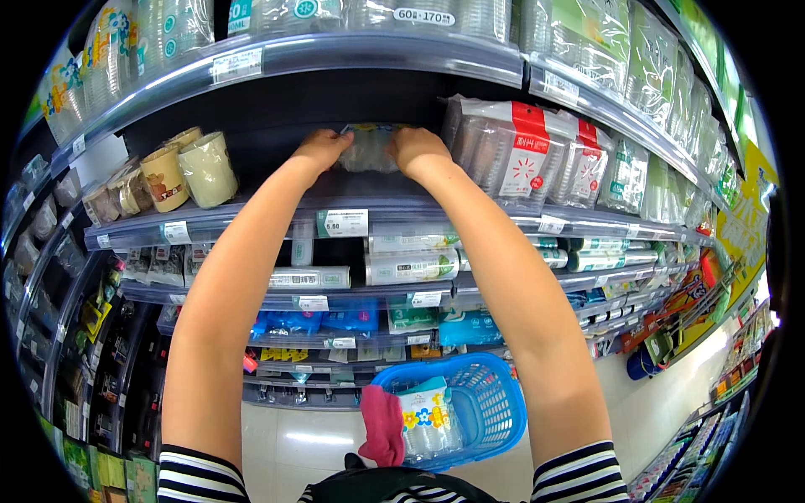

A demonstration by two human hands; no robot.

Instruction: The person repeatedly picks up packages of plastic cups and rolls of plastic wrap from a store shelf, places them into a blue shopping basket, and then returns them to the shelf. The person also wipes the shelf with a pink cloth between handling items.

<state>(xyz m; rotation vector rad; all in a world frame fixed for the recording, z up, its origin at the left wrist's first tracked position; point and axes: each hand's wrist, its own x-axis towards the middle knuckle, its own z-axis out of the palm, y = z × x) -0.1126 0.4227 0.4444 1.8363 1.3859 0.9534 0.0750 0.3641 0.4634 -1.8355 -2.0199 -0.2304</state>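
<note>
Both my arms reach onto a store shelf. My left hand grips the left side of a clear plastic-wrapped pack of cups with a flowered print along its top. My right hand holds the same pack by its right side. The pack is deep on the dark shelf, partly covered by my fingers. Wrapped mugs stand to the left, and clear packs with red labels stand close to the right. Below, a blue plastic basket holds another flowered pack of cups; a dark pink cloth lies over its left rim.
The shelf edge with price tags runs below my wrists. Above, another shelf edge carries stacked plastic cups. Rolls in printed wrappers lie on the shelf below. More shelving curves along the left, and tiled floor shows beneath.
</note>
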